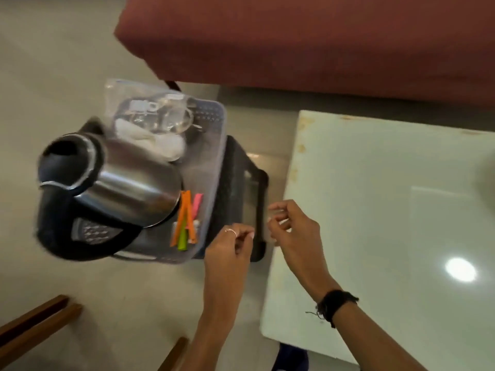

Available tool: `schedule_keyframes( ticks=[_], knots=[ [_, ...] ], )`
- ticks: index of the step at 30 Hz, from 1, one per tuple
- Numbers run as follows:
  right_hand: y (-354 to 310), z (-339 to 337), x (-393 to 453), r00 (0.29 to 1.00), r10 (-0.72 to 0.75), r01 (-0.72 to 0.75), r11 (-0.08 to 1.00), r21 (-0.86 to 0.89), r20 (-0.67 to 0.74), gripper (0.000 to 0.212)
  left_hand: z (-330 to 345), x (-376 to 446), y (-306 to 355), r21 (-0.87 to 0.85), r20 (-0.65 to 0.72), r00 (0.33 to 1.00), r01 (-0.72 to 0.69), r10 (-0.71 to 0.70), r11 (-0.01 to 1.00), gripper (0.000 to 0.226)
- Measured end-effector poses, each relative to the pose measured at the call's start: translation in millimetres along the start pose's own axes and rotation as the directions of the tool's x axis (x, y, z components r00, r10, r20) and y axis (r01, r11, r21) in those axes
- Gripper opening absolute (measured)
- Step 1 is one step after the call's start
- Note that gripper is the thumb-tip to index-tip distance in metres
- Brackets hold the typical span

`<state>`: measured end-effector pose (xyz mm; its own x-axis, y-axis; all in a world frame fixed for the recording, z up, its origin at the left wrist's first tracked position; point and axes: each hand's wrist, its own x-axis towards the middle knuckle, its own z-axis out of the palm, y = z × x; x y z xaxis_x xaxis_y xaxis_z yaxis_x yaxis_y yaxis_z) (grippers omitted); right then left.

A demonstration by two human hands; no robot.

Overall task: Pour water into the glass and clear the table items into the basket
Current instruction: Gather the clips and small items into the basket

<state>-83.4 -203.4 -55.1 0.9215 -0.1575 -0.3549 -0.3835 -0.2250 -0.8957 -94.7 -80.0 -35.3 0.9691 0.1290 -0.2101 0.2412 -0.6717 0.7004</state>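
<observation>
A steel kettle with a black lid and handle lies tilted in the pale plastic basket, which sits on a dark stool left of the white table. The basket also holds a clear glass, a white cloth, and orange, pink and green clips. My left hand hovers by the basket's near right corner, fingers loosely curled, holding nothing. My right hand hangs over the stool's edge, fingers loosely curled and empty. A black band is on the right wrist.
A maroon sofa runs along the back. Brown wooden furniture legs stand at the lower left. The floor is pale tile. A light reflects on the glossy tabletop.
</observation>
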Motion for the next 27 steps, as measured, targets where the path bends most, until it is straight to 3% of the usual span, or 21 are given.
schedule_keyframes(
  ticks=[5, 12, 16, 21, 24, 27],
  knots=[
    [68, -129, -30, 0.966, 0.179, -0.178, 0.984, 0.024, -0.186, 0.018, 103, -42, 61, -0.08, 0.299, 0.951, -0.053, 0.075, 0.995, 0.009],
    [162, -318, -99, 0.855, 0.331, -0.333, 0.941, 0.065, -0.4, 0.018, 265, -132, 157, -0.043, 0.63, 0.752, -0.217, 0.195, 0.975, 0.011],
    [207, -405, -140, 0.745, 0.412, -0.385, 0.908, 0.165, -0.524, 0.015, 340, -185, 203, -0.027, 0.719, 0.658, -0.292, 0.222, 0.956, 0.011],
    [251, -490, -176, 0.632, 0.477, -0.408, 0.875, 0.261, -0.611, 0.014, 414, -238, 245, -0.006, 0.769, 0.593, -0.366, 0.238, 0.931, 0.01],
    [272, -530, -187, 0.591, 0.48, -0.398, 0.873, 0.283, -0.648, 0.015, 450, -265, 258, 0.028, 0.81, 0.532, -0.455, 0.246, 0.89, 0.029],
    [292, -568, -192, 0.551, 0.464, -0.396, 0.877, 0.272, -0.693, 0.013, 483, -288, 263, 0.099, 0.849, 0.456, -0.634, 0.267, 0.767, 0.063]
  ],
)
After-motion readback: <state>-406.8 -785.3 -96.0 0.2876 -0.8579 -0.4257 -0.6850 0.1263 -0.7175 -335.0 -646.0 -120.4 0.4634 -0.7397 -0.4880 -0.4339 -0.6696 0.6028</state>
